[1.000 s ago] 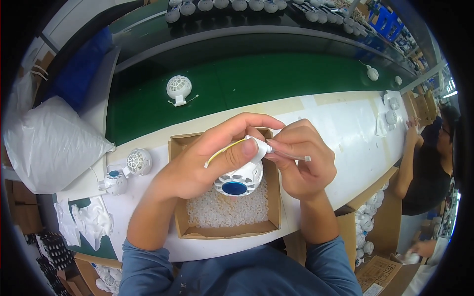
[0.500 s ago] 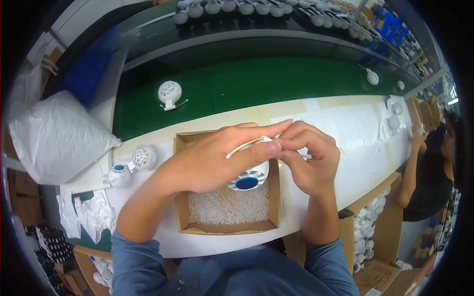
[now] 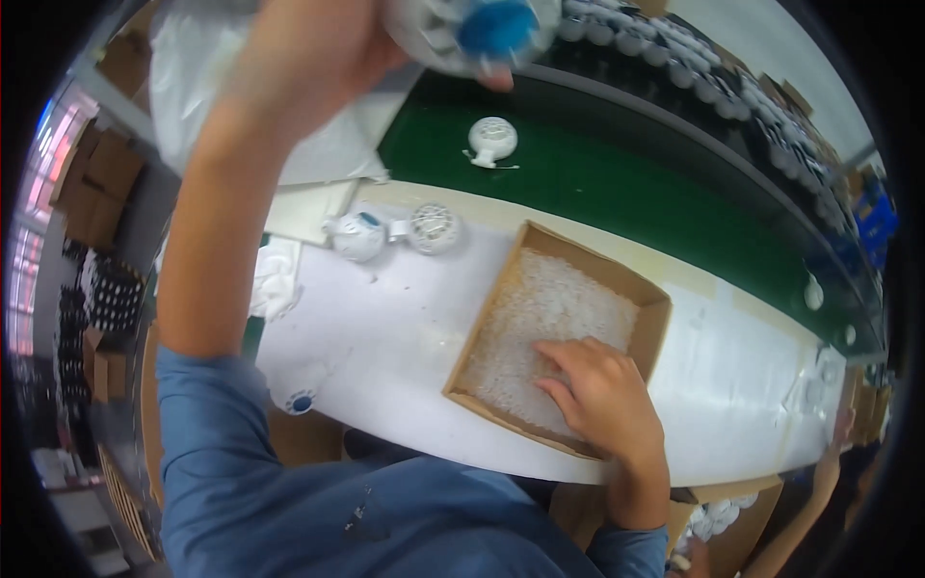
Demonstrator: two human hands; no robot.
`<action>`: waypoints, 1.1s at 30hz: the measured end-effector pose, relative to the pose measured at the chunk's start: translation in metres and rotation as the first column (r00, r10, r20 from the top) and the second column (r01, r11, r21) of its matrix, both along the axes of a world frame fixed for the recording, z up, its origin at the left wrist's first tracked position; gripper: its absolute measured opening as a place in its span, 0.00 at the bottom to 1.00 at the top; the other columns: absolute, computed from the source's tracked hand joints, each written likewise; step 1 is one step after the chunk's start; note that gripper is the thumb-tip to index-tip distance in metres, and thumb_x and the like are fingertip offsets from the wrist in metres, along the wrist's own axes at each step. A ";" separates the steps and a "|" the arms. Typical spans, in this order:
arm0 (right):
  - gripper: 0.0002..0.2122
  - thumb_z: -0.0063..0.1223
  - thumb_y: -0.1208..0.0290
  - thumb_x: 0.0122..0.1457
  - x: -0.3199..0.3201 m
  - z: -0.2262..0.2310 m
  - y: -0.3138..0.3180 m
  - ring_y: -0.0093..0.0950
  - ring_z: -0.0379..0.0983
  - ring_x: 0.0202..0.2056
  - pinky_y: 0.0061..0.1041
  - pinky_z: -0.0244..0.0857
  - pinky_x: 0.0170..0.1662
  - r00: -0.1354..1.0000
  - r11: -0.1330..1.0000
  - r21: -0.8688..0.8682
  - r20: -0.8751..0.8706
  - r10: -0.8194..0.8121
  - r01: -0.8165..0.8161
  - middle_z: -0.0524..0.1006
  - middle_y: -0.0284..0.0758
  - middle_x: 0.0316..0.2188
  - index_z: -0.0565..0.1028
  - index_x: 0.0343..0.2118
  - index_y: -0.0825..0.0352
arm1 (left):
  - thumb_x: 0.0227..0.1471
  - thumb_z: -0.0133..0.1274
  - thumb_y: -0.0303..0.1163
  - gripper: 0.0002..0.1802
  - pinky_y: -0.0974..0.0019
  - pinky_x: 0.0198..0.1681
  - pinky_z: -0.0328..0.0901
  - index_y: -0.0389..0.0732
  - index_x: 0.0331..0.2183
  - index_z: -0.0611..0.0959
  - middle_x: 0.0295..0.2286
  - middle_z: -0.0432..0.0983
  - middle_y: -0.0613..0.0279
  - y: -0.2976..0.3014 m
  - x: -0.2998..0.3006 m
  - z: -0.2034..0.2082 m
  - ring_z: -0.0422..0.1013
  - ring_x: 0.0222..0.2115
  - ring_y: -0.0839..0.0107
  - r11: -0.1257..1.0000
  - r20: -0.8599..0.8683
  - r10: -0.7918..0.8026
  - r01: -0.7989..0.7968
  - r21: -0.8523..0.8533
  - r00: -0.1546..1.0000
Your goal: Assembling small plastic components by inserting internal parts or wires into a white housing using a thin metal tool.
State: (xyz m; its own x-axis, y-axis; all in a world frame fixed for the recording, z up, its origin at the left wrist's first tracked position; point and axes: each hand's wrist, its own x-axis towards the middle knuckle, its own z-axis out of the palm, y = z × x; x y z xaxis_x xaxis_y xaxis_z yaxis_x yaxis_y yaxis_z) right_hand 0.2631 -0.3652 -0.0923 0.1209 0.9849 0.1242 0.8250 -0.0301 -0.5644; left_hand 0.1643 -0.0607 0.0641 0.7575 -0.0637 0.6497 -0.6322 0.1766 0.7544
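Observation:
My left hand [image 3: 332,67] is raised at the top of the view, close to the camera and blurred. It is closed around a white round fan-like unit [image 3: 472,34] with a blue disc at its middle; the upper part is cut off by the frame. My right hand [image 3: 607,390] reaches into a shallow cardboard box [image 3: 655,328]. Its thumb and forefinger are apart, just over or touching a layer of small clear plastic rings [image 3: 540,299]. Nothing shows between these fingers.
Two white round units [image 3: 434,228] lie on the white table left of the box. Another unit [image 3: 493,142] sits on the green surface behind. A blue-centred unit [image 3: 297,397] shows by the table's left front edge. At right, a co-worker's arm [image 3: 819,491] is near a carton of units.
My hands, earlier together over the box at a unit with a yellow wire, have parted. The left rose up and leftward with a unit; the right went down into the rings. The view turned left.

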 end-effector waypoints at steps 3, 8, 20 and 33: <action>0.16 0.65 0.75 0.51 -0.009 -0.006 0.004 0.42 0.76 0.34 0.38 0.71 0.39 1.000 1.000 0.002 -0.006 0.012 -0.012 0.80 0.41 0.32 0.80 0.44 0.66 | 0.68 0.38 0.56 0.33 0.55 0.24 0.79 0.41 0.61 0.69 0.33 0.81 0.49 0.000 -0.040 0.023 0.81 0.35 0.52 0.706 0.020 0.708 -0.708 0.028 0.706; 0.11 0.64 0.76 0.51 -0.007 -0.011 0.006 0.42 0.76 0.33 0.38 0.70 0.38 0.998 0.997 -0.070 -0.049 0.029 -0.033 0.80 0.41 0.32 0.79 0.39 0.65 | 0.68 0.40 0.53 0.29 0.61 0.25 0.80 0.38 0.56 0.73 0.35 0.81 0.51 0.022 -0.111 0.036 0.82 0.34 0.60 0.529 -0.051 0.848 -0.843 0.098 0.527; 0.06 0.62 0.79 0.51 -0.005 -0.016 0.015 0.44 0.76 0.33 0.37 0.70 0.37 0.999 0.979 -0.202 0.034 0.001 0.005 0.79 0.44 0.30 0.77 0.31 0.68 | 0.57 0.59 0.38 0.20 0.67 0.48 0.66 0.43 0.50 0.83 0.44 0.76 0.65 -0.047 -0.475 -0.145 0.72 0.44 0.72 0.069 -0.239 0.725 -0.277 0.958 -0.646; 0.03 0.61 0.78 0.55 -0.008 -0.009 0.014 0.38 0.74 0.26 0.32 0.67 0.32 0.985 0.958 -0.250 -0.064 -0.158 0.137 0.78 0.42 0.25 0.77 0.29 0.70 | 0.57 0.55 0.39 0.22 0.66 0.40 0.71 0.43 0.51 0.83 0.44 0.81 0.54 -0.036 -0.592 -0.194 0.77 0.36 0.65 -0.104 -0.046 0.675 -0.156 0.982 -0.736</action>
